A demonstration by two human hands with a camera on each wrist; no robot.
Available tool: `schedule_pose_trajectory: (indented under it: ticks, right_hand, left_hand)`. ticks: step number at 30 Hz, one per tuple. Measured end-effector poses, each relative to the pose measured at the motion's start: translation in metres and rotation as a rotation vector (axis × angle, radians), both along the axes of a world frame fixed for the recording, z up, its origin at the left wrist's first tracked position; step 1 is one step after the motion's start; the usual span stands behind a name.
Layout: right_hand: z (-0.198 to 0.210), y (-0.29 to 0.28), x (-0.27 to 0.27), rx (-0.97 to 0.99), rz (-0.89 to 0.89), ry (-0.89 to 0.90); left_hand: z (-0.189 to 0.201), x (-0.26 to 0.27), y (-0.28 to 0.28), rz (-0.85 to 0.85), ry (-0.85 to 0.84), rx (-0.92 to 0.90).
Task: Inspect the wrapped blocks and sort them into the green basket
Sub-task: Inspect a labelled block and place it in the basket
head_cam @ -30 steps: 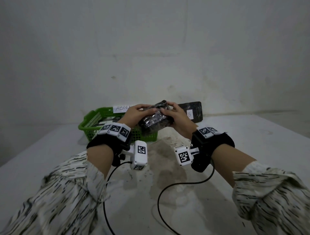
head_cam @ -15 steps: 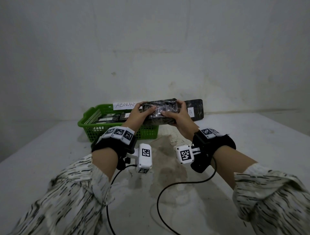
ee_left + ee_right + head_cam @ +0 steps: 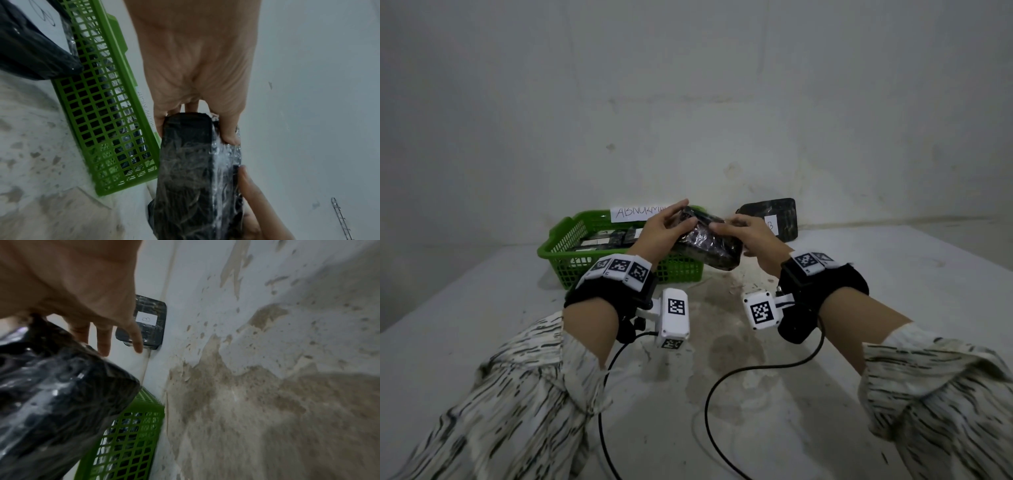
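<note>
Inspection step: my left hand (image 3: 661,233) and right hand (image 3: 751,236) gripping wrapped block (image 3: 707,245) above green basket (image 3: 558,246) right end. Next, likely: lower it into basket.

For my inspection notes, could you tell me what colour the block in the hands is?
The wrapped block is black under shiny clear film, clearest in the left wrist view.

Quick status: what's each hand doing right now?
Left hand: grips one end of the wrapped block, thumb and fingers curled round it.
Right hand: holds the block's other end; fingers look fairly straight, grip unclear.
</note>
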State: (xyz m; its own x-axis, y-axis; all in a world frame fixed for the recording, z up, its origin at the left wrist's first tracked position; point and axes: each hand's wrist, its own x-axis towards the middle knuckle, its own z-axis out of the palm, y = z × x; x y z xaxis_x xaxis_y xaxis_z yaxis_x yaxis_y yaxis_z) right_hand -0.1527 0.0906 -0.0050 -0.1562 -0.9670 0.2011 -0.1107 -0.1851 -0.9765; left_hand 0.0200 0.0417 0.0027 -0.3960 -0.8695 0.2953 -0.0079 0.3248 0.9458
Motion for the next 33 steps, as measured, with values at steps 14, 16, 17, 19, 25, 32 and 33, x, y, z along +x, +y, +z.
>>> schedule_pose_trajectory:
  ticks: [14,16,17,19,25,32,33]
  right_hand:
    - [0.006,0.000,0.008,0.037,0.072,0.196]
    - [0.006,-0.002,0.009,0.045,0.064,0.219]
    - [0.006,-0.003,0.009,0.050,0.064,0.222]
    - [0.006,-0.006,0.010,0.020,0.037,0.201]
    - [0.005,-0.016,0.023,-0.096,-0.089,0.399]
    - [0.010,-0.006,0.010,-0.042,0.003,0.207]
    - [0.010,-0.004,0.008,-0.028,0.037,0.179]
  left_hand:
    - [0.002,-0.003,-0.007,0.002,0.088,0.020]
    - [0.005,-0.003,-0.006,-0.019,0.094,0.037]
    - [0.006,-0.003,-0.006,-0.022,0.107,0.052]
    - [0.006,-0.001,-0.009,0.001,0.140,0.084]
    - [0.009,-0.003,-0.012,0.084,0.217,0.182]
    - [0.014,0.006,-0.005,-0.053,0.216,0.164]
    - [0.014,0.007,-0.005,-0.068,0.203,0.148]
